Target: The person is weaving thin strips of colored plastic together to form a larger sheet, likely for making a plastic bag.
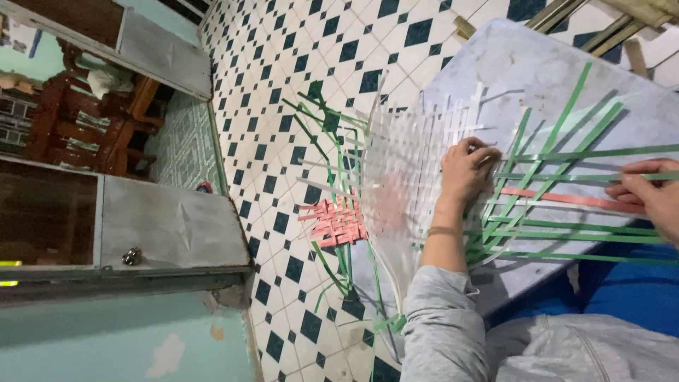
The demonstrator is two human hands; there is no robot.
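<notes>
The left hand (465, 170) presses clenched on the white woven mat (417, 166); the right hand (654, 194) pinches a pink strip (559, 198). Green strips (566, 233) between them lie mostly unwoven on the surface (523, 64).

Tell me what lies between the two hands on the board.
In the head view, loose strips span the gap between the left hand and the right hand: green strips and one pink strip, on the grey board.

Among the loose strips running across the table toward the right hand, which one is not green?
The pink strip, running between the green strips from the woven white mat toward the right hand; it is the only pink one there.
</notes>
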